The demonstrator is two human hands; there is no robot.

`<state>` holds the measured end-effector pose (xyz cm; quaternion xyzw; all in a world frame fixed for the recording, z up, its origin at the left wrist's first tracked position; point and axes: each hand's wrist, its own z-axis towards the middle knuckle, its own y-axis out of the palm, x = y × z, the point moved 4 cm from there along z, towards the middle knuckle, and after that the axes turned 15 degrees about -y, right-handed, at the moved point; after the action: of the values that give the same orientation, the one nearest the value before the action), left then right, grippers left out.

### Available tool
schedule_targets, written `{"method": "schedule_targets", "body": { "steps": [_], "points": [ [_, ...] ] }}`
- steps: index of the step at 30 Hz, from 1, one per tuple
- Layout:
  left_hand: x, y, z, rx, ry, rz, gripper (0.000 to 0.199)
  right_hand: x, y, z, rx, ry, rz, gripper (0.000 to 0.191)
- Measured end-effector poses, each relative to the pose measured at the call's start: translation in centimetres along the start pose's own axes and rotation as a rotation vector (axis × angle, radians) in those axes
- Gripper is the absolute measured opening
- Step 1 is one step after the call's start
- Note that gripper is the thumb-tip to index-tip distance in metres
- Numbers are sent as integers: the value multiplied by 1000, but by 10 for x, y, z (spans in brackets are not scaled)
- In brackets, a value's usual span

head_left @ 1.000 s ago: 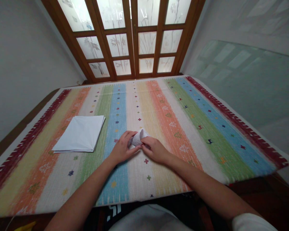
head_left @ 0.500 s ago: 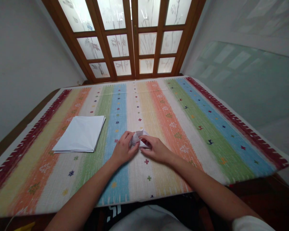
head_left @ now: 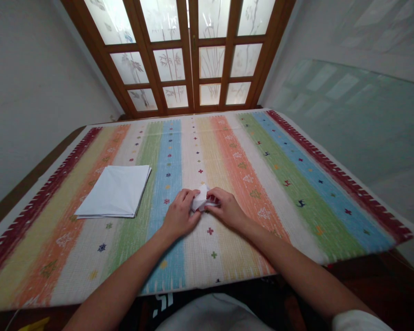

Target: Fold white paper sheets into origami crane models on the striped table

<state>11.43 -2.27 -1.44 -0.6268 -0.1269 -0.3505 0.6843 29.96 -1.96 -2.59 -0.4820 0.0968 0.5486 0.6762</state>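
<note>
Paper stack (head_left: pixel 113 191) left of hands (head_left: pixel 181 214) (head_left: pixel 227 209)

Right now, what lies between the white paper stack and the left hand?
In the head view, just the woven rug's green and blue stripes separate the white paper stack and the left hand.

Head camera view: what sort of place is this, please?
Probably a room in a home: wooden-framed double doors with frosted, bamboo-patterned glass, a striped woven cloth spread over a table, and plain painted walls.
</note>
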Motion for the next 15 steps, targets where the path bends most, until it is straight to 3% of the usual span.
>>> {"method": "schedule_targets", "body": {
  "steps": [5, 10, 15],
  "points": [
    [2, 4, 0, 14, 4, 58, 52, 6, -1, -2, -8, -16, -139, 20],
    [5, 7, 0, 27, 8, 128, 45, 18, 3, -3, -69, 95, -74, 16],
    [5, 9, 2, 35, -20, 206, 27, 20, 0, 1, -61, 117, -66, 16]
  ]
}}
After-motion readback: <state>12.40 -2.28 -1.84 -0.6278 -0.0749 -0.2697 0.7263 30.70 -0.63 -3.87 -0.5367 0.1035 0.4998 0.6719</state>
